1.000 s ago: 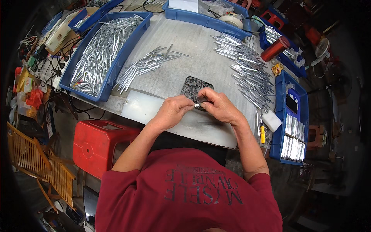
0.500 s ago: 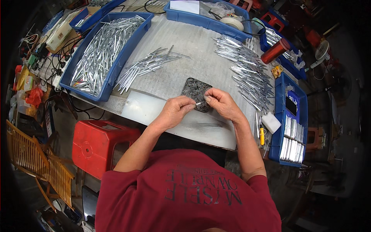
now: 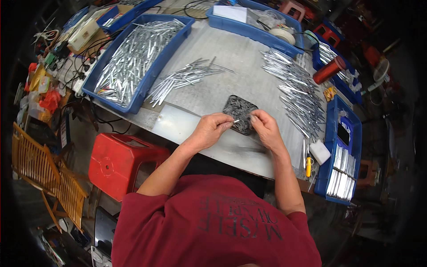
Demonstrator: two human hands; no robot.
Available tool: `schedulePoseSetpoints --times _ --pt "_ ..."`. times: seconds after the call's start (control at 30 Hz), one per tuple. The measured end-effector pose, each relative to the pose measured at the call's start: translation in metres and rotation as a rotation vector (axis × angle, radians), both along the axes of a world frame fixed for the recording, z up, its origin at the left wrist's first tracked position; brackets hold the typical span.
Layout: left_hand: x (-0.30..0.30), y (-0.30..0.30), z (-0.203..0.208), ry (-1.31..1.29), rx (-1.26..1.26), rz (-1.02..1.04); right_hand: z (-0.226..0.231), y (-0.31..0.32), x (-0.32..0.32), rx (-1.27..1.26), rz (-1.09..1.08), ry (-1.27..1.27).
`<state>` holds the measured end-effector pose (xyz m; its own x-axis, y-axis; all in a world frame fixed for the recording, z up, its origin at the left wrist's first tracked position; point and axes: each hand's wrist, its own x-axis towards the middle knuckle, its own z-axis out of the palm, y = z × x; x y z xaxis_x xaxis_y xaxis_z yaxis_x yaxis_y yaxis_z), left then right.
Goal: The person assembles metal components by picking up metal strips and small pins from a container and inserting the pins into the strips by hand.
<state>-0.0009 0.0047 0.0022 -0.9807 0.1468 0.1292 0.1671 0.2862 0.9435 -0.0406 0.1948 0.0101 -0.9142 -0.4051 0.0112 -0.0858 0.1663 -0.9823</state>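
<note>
My left hand (image 3: 212, 129) is closed in a pinch on a small silver metal piece (image 3: 236, 121), whose bright end sticks out past the fingertips. A short gap to the right, my right hand (image 3: 268, 129) has its thumb and forefinger pressed together; whatever is between them is too small to make out. Both hands hover at the near edge of a shallow black tray (image 3: 233, 99) with rounded corners. Many small dark grey metal parts (image 3: 240, 108) fill it. Beyond my left hand lies a loose pile of thin silver rods (image 3: 178, 79).
A blue bin (image 3: 141, 90) heaped with silver rods stands at the left. Spread rods (image 3: 296, 91) cover the table's right side, near a red cylinder (image 3: 329, 70), a white block (image 3: 320, 152) and a yellow-handled tool (image 3: 308, 167). Another blue bin (image 3: 325, 178) holds bundled rods. A red stool (image 3: 109, 167) stands below left.
The whole scene has shifted rightward in the picture. My right fingertips have drawn slightly away from the small silver piece, which stays in my left fingers.
</note>
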Motion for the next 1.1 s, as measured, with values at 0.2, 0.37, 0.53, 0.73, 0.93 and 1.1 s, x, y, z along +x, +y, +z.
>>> schedulePoseSetpoints --times 0.2,0.37,0.53,0.73,0.93,1.1 --pt "-0.022 -0.04 -0.007 0.065 -0.234 0.197 -0.003 0.012 0.007 -0.047 -0.053 -0.042" --pt "-0.056 -0.087 -0.011 0.203 -0.617 0.455 -0.012 0.013 0.009 -0.063 -0.055 0.005" --pt "-0.087 -0.109 -0.018 0.209 -0.842 0.386 -0.014 0.013 0.014 -0.082 -0.067 0.003" --pt "-0.091 -0.101 -0.017 0.321 -0.818 0.213 -0.014 0.021 0.02 -0.046 -0.121 -0.005" --pt "-0.081 -0.079 -0.021 0.496 -0.676 0.19 -0.011 0.024 0.013 0.009 -0.159 0.005" --pt "-0.07 -0.056 -0.017 0.483 -0.508 0.241 -0.01 0.025 -0.001 0.309 -0.182 0.312"
